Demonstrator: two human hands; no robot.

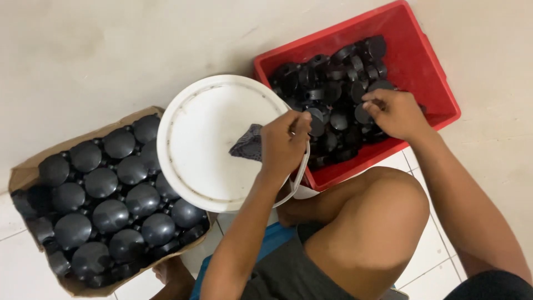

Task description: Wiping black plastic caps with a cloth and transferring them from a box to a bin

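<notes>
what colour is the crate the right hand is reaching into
Red; the crate shows clearly in the head view, with the right hand over its black parts.

cardboard box (25,175): bottom corner cut off by edge | red crate (438,83): floor hidden under black parts (333,78)

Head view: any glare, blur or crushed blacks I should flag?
Head view: soft, even light, no hard glare; the white lid stays unclipped. Black parts in the cardboard box show dull highlights, but those in the red crate merge into dark mass. Left hand with grey cloth and right hand look slightly soft.
</notes>
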